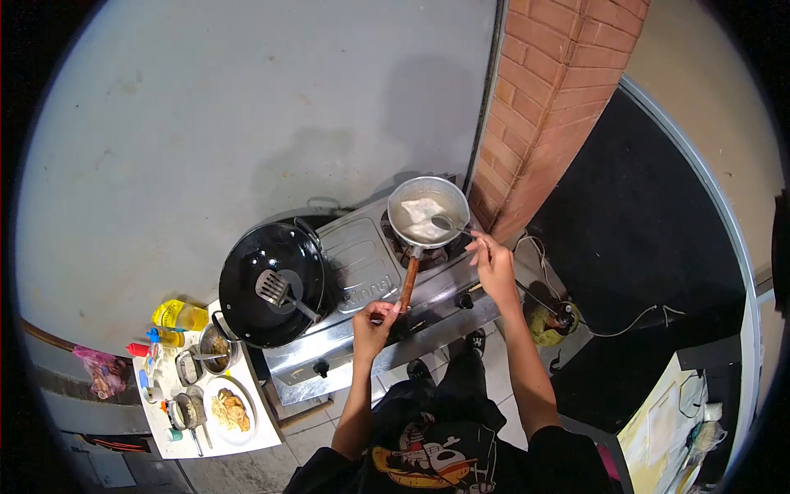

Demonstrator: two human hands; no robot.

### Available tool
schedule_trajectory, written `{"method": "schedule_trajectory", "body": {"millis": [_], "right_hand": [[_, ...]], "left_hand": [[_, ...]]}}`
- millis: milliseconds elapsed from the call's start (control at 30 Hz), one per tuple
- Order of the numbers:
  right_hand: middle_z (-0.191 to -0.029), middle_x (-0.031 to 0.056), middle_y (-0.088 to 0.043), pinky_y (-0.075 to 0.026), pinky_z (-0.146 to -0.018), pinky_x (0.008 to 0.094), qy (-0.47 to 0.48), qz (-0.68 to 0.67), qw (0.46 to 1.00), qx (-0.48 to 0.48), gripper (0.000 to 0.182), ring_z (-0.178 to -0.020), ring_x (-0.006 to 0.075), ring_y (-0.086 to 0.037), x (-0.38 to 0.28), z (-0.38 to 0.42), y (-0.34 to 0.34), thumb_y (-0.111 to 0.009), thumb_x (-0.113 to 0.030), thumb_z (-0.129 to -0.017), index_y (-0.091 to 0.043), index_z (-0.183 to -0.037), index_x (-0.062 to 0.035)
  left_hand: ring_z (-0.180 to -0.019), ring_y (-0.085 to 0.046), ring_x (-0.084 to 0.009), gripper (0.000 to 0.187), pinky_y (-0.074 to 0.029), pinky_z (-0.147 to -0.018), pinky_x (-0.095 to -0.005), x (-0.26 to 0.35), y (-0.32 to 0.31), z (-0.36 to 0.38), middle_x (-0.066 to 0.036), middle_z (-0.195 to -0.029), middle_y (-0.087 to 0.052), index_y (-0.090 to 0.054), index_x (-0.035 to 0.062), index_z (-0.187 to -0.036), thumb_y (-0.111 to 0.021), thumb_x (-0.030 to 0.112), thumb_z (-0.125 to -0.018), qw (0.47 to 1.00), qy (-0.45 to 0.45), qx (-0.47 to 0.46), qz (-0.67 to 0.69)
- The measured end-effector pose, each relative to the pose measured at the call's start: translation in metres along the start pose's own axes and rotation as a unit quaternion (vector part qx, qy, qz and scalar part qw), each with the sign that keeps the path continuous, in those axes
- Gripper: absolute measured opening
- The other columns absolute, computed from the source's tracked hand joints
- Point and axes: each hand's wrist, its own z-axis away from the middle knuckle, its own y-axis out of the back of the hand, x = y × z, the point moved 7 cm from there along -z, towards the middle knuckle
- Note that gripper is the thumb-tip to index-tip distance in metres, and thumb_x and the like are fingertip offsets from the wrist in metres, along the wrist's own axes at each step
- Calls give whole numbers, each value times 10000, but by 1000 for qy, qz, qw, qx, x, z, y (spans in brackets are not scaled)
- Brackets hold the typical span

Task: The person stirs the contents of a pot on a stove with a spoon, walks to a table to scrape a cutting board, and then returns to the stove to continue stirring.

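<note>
The pot (442, 187) sits at 12 o'clock on the stove (354, 247), its handle (410, 280) towards 6 o'clock — there the left hand (378, 323) pinches it, seemingly for steadiness; the right hand (494, 267) holds a spoon (443, 222), dipped in from 4.

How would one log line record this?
left hand: on brown wooden handle; right hand: holding grey metal spoon; round metal saucepan: white pieces inside
</note>
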Motion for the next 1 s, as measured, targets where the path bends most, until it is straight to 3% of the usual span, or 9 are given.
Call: {"method": "schedule_trajectory", "body": {"millis": [567, 700, 867, 1000], "right_hand": [[-746, 79, -641, -437, -540, 252, -20, -37, 996, -78, 264, -546, 105, -536, 9, -28, 13, -425, -97, -927, -587, -1065, 60], [-732, 64, -630, -422, -526, 241, -10, -6, 993, -121, 257, -534, 99, -527, 9, -40, 15, -426, -97, -928, -593, -1056, 51], [-681, 6, -529, -361, -479, 218, -11, -73, 987, -141, 232, -512, 54, -419, 5, -59, 29, -437, -64, -924, -597, -1062, 30], [-706, 15, -544, -353, -471, 205, 8, -105, 979, -177, 227, -513, 44, -422, 15, -72, 30, -440, -43, -921, -586, -1078, 34]], "left_hand": [[-544, -516, -65, 203, -418, -522, -212, 8, -4, 13, -6, -610, -565, -633, -20, -780, -722, 163, -784, 994, 54, 81, -44], [-553, -519, -65, 195, -421, -527, -213, 11, -3, 16, -4, -609, -560, -630, -18, -774, -717, 156, -790, 987, 71, 133, -53], [-557, -498, -55, 190, -404, -530, -197, 17, -5, 23, 1, -609, -548, -625, -21, -779, -715, 146, -791, 974, 94, 198, -54], [-551, -460, -43, 184, -379, -515, -189, 17, -10, 30, 8, -615, -536, -625, -28, -793, -706, 136, -797, 962, 107, 245, -63]]}}
